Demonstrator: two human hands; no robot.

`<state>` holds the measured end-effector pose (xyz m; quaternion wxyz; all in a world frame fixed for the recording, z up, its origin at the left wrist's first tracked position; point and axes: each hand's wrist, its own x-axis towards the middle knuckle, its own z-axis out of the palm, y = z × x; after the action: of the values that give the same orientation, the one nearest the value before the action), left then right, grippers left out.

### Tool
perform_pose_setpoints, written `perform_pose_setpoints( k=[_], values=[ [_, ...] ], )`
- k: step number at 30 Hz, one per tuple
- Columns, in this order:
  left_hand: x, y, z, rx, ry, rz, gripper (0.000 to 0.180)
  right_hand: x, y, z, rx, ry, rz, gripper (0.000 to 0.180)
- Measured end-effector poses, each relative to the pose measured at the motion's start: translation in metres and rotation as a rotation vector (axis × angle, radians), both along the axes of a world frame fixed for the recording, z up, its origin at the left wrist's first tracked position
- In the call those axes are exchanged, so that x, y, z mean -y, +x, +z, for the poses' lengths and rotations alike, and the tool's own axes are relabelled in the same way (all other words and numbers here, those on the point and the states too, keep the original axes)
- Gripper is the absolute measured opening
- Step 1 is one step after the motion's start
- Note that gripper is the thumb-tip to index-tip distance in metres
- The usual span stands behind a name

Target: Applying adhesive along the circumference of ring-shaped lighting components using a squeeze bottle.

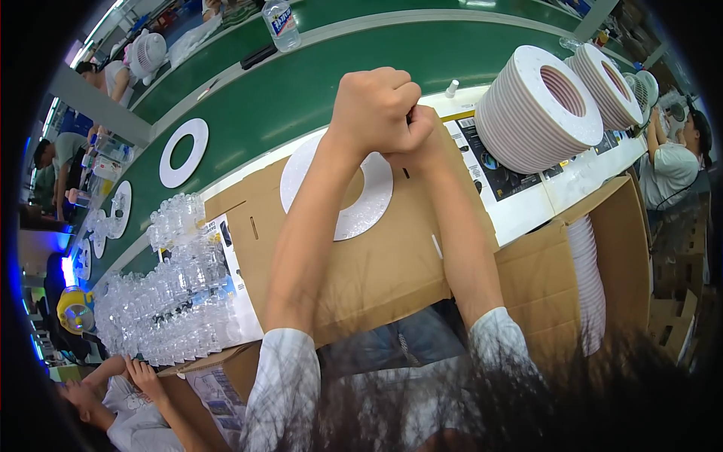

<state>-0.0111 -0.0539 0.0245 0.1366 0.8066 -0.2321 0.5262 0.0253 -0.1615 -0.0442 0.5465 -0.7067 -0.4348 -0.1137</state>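
My left hand (pixel 376 109) is closed in a fist above the work surface. Against it, partly behind, my right hand (pixel 425 137) is closed too, with most of its fingers hidden. Whatever the two hands may hold between them cannot be seen. Below them a flat white ring (pixel 369 215) with a speckled surface lies on a brown cardboard sheet (pixel 369 282); my left forearm covers part of it.
At right stand a tall stack of white rings (pixel 512 124) and a second stack (pixel 602 90). An open carton (pixel 542 282) holds more rings. Clear plastic parts (pixel 166 301) crowd the left. Beyond runs a green belt (pixel 241 139) carrying a white ring (pixel 169 169). Co-workers sit on both sides.
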Motion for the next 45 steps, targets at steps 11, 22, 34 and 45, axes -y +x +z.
perform_pose_setpoints(
  k=[11, 22, 34, 45],
  values=[
    [-0.002, 0.001, -0.005, -0.044, -0.029, 0.029, 0.019, 0.006, 0.001, 0.006, 0.026, -0.064, 0.012, 0.023],
    [-0.004, 0.001, -0.007, -0.049, -0.021, 0.047, 0.020, 0.006, 0.000, 0.008, -0.010, -0.088, 0.012, 0.024],
    [0.011, -0.002, 0.001, -0.028, -0.050, 0.050, 0.020, 0.010, 0.005, 0.007, 0.029, 0.014, 0.023, 0.022],
    [0.004, 0.002, -0.003, -0.101, -0.142, -0.037, 0.017, 0.015, 0.006, 0.017, -0.096, -0.038, 0.168, 0.019]
  ],
)
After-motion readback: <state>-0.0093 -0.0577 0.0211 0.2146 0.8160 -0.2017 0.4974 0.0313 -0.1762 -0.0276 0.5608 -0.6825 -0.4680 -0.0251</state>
